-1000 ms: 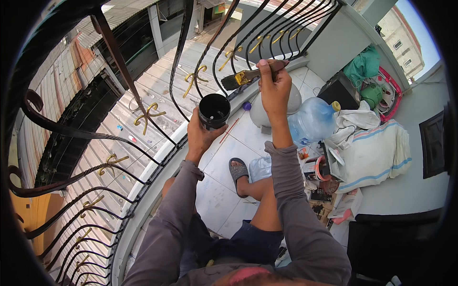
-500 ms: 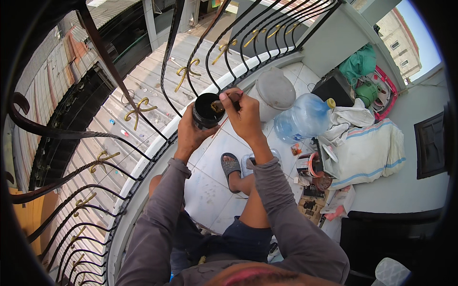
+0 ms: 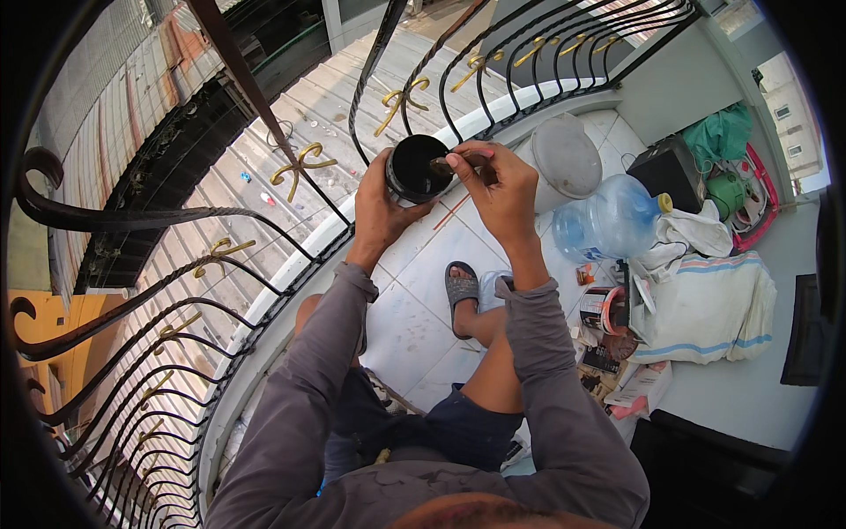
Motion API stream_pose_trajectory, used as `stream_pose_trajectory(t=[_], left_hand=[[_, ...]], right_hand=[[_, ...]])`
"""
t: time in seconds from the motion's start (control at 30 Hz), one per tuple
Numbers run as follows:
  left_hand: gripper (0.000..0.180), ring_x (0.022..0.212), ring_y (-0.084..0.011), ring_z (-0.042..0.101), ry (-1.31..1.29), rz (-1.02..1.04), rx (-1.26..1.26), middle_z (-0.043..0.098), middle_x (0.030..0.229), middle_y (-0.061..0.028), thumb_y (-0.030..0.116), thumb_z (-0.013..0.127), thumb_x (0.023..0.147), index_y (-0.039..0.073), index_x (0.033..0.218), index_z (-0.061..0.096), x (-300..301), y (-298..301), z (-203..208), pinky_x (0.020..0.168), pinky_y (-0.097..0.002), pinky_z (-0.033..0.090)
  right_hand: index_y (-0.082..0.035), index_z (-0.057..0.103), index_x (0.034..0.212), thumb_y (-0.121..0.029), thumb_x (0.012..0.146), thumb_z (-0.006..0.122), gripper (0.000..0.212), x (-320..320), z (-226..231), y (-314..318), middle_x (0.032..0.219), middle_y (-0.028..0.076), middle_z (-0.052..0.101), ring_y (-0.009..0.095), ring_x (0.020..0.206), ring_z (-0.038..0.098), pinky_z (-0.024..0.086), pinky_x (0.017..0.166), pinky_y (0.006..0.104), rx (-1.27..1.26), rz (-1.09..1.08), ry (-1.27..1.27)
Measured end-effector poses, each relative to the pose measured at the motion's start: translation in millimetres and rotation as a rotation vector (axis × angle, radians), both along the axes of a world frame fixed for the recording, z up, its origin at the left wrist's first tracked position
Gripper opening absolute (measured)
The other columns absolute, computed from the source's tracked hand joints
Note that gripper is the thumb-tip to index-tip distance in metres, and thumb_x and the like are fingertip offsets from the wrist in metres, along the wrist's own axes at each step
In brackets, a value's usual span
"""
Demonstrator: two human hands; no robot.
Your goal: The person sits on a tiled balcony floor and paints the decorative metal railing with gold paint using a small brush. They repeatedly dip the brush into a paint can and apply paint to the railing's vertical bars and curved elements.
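A round black can (image 3: 418, 169) with a dark inside is held by my left hand (image 3: 380, 213), its fingers wrapped round the near left side. The open top faces up toward me. My right hand (image 3: 504, 187) is closed in a pinch at the can's right rim. It grips a small, brownish, flat piece (image 3: 441, 166) whose dark end reaches the can's mouth. The fingers cover most of that piece, so its kind cannot be made out.
A black railing (image 3: 231, 257) with gold ornaments curves along the left and far side. Right of my hands are a grey lidded bucket (image 3: 568, 159), a clear blue water jug (image 3: 606, 219), a white sack (image 3: 705, 304) and a paint tin (image 3: 597, 309). White tiles (image 3: 401, 331) lie below.
The view has swung, so the surroundings sit further right. Both hands remain at the can. The brownish piece has come from over the can's mouth to its right rim.
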State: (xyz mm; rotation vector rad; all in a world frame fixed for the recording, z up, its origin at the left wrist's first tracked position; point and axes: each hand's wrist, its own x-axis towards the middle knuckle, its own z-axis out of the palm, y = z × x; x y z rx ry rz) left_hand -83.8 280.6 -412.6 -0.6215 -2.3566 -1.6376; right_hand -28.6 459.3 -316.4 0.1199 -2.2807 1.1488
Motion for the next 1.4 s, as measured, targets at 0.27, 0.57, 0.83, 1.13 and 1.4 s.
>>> stream_pose_trajectory(t=[0.27, 0.57, 0.83, 1.13, 1.4], left_hand=[[0.093, 0.112, -0.0385, 0.067, 0.073, -0.029, -0.077, 0.068, 0.123, -0.0194, 0.021, 0.098, 0.057, 0.0, 0.136, 0.054, -5, -2, -3, 0.098, -0.0456, 0.053], [0.092, 0.109, -0.0403, 0.067, 0.081, -0.065, -0.063, 0.068, 0.121, -0.0203, 0.021, 0.098, 0.057, 0.0, 0.134, 0.053, -1, 2, 3, 0.094, -0.0465, 0.053], [0.089, 0.108, -0.0401, 0.067, 0.159, -0.02, -0.091, 0.068, 0.119, -0.0204, 0.023, 0.097, 0.059, 0.001, 0.134, 0.054, 1, 3, 4, 0.092, -0.0479, 0.053], [0.092, 0.112, -0.0404, 0.066, 0.006, -0.056, -0.051, 0.067, 0.121, -0.0206, 0.022, 0.098, 0.057, 0.001, 0.135, 0.053, -6, -2, 4, 0.098, -0.0472, 0.052], [0.095, 0.116, -0.039, 0.065, 0.022, 0.014, -0.122, 0.066, 0.125, -0.0196, 0.025, 0.099, 0.059, 0.001, 0.138, 0.053, -8, -4, 0, 0.102, -0.0463, 0.051]], right_hand=[[-0.004, 0.079, 0.098, -0.013, 0.089, 0.084, 0.014, -7, 3, -8, 0.081, 0.004, 0.072, 0.01, 0.058, 0.055, 0.04, 0.052, 0.0269, 0.116, 0.075, 0.036], [-0.008, 0.079, 0.097, -0.028, 0.084, 0.085, 0.024, -10, 0, -8, 0.082, 0.007, 0.073, 0.025, 0.074, 0.066, 0.052, 0.067, 0.0365, 0.225, 0.105, -0.109], [-0.011, 0.081, 0.096, -0.029, 0.082, 0.085, 0.023, -9, -4, -5, 0.086, 0.005, 0.075, 0.025, 0.079, 0.065, 0.052, 0.07, 0.0383, 0.327, 0.153, -0.158], [-0.004, 0.079, 0.099, -0.019, 0.09, 0.084, 0.018, -13, -2, 10, 0.083, 0.005, 0.074, 0.013, 0.072, 0.064, 0.047, 0.062, 0.0275, 0.111, 0.061, 0.034], [0.001, 0.072, 0.096, -0.021, 0.1, 0.074, 0.023, -10, -11, 21, 0.084, 0.004, 0.074, 0.006, 0.071, 0.068, 0.047, 0.061, 0.023, -0.239, -0.071, -0.015]])
